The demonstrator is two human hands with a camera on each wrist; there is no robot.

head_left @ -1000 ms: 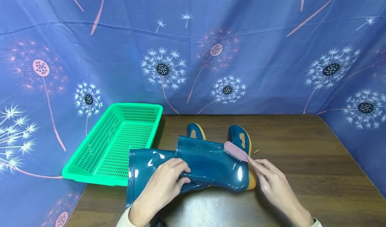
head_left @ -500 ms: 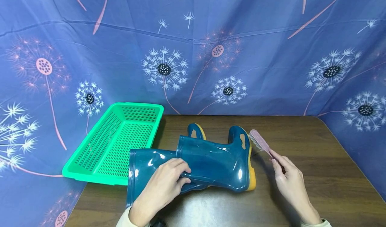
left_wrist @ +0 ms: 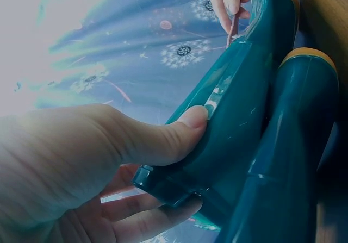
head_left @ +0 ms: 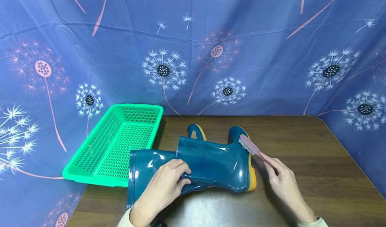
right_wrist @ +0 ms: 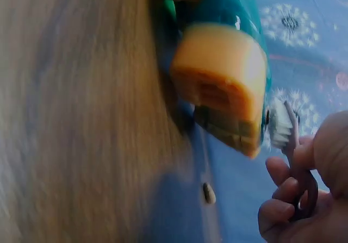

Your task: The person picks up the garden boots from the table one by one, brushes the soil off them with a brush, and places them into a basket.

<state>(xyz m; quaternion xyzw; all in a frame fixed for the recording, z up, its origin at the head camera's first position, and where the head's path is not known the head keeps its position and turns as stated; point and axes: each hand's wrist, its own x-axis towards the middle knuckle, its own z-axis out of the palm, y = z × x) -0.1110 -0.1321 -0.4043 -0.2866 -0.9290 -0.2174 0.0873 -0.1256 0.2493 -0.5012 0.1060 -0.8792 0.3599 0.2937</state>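
Two glossy teal rain boots with yellow soles lie on their sides, overlapping. My left hand (head_left: pixel 167 183) grips the shaft of the upper rain boot (head_left: pixel 208 160); in the left wrist view its thumb (left_wrist: pixel 187 126) presses on top, with fingers beneath. The lower rain boot (head_left: pixel 150 166) is partly covered. My right hand (head_left: pixel 281 178) holds a pink scrub brush (head_left: pixel 249 145) by its handle. Its pale bristles (right_wrist: pixel 280 124) face the upper boot's foot, overlapping a tan patch there in the head view. Another tan patch (head_left: pixel 194 134) marks the lower boot's foot.
A green perforated basket (head_left: pixel 90 178) stands left of the boots. The brown wooden table (head_left: pixel 316 160) extends to the right, and a blue dandelion-print cloth (head_left: pixel 265 52) hangs behind it. A small light-brown bit (right_wrist: pixel 209 193) lies beyond the sole in the right wrist view.
The right hand swung the brush off the upper boot to the right, past the sole, then back left over the boot's foot. The left hand and both boots have stayed in place.
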